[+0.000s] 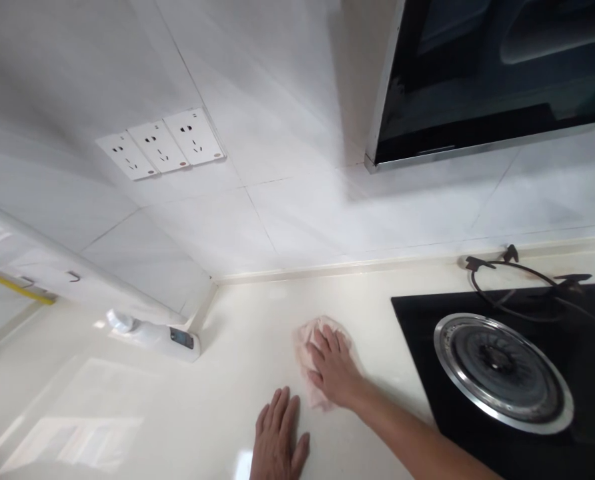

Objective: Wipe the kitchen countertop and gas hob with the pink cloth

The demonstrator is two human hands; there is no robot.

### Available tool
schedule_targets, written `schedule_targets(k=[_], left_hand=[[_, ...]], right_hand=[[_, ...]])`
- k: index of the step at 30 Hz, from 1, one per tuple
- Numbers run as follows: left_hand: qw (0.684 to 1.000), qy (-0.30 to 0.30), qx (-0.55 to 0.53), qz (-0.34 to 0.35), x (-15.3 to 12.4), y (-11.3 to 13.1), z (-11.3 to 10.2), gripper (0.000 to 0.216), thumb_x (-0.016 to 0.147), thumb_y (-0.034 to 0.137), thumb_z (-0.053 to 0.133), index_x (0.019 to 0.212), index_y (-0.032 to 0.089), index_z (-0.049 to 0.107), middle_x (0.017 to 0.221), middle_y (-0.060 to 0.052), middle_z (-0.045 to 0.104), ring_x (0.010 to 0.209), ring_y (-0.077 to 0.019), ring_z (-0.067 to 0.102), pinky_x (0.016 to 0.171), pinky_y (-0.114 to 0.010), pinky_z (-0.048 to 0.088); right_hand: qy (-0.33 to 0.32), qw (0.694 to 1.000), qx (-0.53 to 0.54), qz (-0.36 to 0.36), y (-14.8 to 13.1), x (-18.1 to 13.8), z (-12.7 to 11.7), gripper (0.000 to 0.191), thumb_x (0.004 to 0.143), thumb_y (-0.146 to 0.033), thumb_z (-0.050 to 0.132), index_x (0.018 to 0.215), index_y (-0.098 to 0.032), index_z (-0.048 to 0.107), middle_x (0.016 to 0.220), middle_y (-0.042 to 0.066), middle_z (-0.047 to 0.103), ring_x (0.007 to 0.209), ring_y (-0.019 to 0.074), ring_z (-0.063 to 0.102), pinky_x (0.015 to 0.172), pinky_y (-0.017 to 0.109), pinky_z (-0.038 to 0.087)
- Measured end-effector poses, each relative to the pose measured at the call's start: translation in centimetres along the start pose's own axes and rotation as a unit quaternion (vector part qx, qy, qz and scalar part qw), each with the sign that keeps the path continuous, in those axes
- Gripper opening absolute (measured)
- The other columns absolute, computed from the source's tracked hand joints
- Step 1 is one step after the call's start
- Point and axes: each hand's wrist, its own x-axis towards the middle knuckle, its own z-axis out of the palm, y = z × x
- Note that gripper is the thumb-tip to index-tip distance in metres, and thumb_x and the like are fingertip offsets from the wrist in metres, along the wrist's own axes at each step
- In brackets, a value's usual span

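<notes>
Head view, lower centre: the right hand [335, 370], uncurled on the pink cloth [306, 332], should press evenly, while the left hand [278, 437], holding nothing, rests on the countertop [247, 330].

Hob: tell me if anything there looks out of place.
The pot stand does: it lies off the burner, across the back edge of the hob, instead of around the burner, where one would expect it.
</notes>
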Motion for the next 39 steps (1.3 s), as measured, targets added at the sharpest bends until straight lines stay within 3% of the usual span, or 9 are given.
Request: schedule_targets(k=[4,7,12,16,21,24,29,34,39], left_hand=[[1.000,0.001,-0.001,-0.001,0.1,0.0,-0.1,0.072,0.095,0.042,0.058,0.160,0.021,0.035,0.160,-0.011,0.049,0.147,-0.0273,0.044,0.112,-0.044,0.041],[1.000,0.005,0.008,0.004,0.0,0.0,-0.1,0.068,0.095,0.040,0.058,0.158,0.023,0.038,0.160,-0.010,0.047,0.148,-0.0270,0.043,0.113,-0.044,0.040],[1.000,0.017,0.015,0.010,0.0,0.0,0.1,0.068,0.095,0.037,0.058,0.158,0.022,0.039,0.161,-0.010,0.047,0.148,-0.0261,0.042,0.113,-0.043,0.040],[1.000,0.020,-0.001,0.003,0.1,0.0,0.0,0.068,0.095,0.037,0.058,0.159,0.024,0.037,0.161,-0.010,0.047,0.148,-0.0264,0.043,0.112,-0.043,0.041],[1.000,0.012,-0.006,-0.004,0.2,0.2,-0.1,0.068,0.096,0.037,0.057,0.159,0.024,0.036,0.161,-0.009,0.047,0.147,-0.0267,0.044,0.112,-0.043,0.041],[1.000,0.012,-0.003,-0.004,0.2,0.2,0.0,0.067,0.096,0.038,0.056,0.159,0.024,0.036,0.161,-0.009,0.047,0.147,-0.0265,0.045,0.113,-0.043,0.041],[1.000,0.011,-0.005,-0.004,0.0,0.2,0.0,0.068,0.095,0.039,0.058,0.158,0.024,0.038,0.161,-0.009,0.047,0.147,-0.0268,0.044,0.113,-0.043,0.040],[1.000,0.004,0.006,0.001,-0.1,0.2,-0.1,0.068,0.095,0.041,0.058,0.158,0.023,0.039,0.161,-0.010,0.047,0.148,-0.0274,0.042,0.113,-0.044,0.040],[1.000,-0.003,0.009,0.000,0.1,0.2,-0.2,0.065,0.094,0.041,0.059,0.155,0.022,0.044,0.161,-0.011,0.047,0.149,-0.0282,0.042,0.111,-0.044,0.041]], right_hand=[[0.026,0.999,-0.008,-0.047,-1.6,-4.4,0.7,0.048,0.099,-0.042,0.060,0.145,-0.031,0.055,0.160,0.008,0.045,0.142,0.0343,0.044,0.118,0.059,0.034],[0.087,0.991,-0.058,-0.086,-0.7,-9.1,1.2,0.059,0.095,-0.045,0.059,0.152,-0.032,0.048,0.167,0.005,0.036,0.152,0.0375,0.028,0.122,0.059,0.018],[0.132,0.978,-0.138,-0.081,2.7,-15.8,1.3,0.065,0.089,-0.058,0.062,0.150,-0.035,0.052,0.160,0.005,0.048,0.149,0.0374,0.033,0.117,0.054,0.025],[0.133,0.984,-0.116,-0.026,4.6,-17.5,1.3,0.060,0.090,-0.057,0.062,0.147,-0.039,0.055,0.161,0.005,0.045,0.149,0.0365,0.035,0.112,0.051,0.034],[0.086,0.993,-0.059,0.059,6.3,-13.5,1.1,0.051,0.097,-0.058,0.052,0.144,-0.039,0.058,0.164,0.006,0.041,0.153,0.0365,0.028,0.116,0.056,0.030],[0.038,0.992,-0.043,0.114,7.6,-8.7,0.1,0.052,0.100,-0.056,0.044,0.145,-0.034,0.058,0.165,0.008,0.040,0.156,0.0360,0.022,0.120,0.058,0.024],[-0.046,0.977,-0.015,0.208,7.9,0.8,-1.2,0.061,0.102,-0.050,0.037,0.155,-0.023,0.046,0.171,0.014,0.024,0.158,0.0398,0.008,0.123,0.061,0.008],[-0.050,0.985,0.014,0.167,3.6,8.0,0.2,0.070,0.102,-0.051,0.037,0.160,-0.013,0.034,0.172,0.021,0.014,0.157,0.0447,0.002,0.121,0.066,-0.002],[-0.058,0.996,0.057,0.031,-1.9,8.4,1.1,0.068,0.101,-0.059,0.037,0.159,-0.022,0.037,0.173,0.011,0.018,0.158,0.0393,0.000,0.123,0.060,-0.006]])
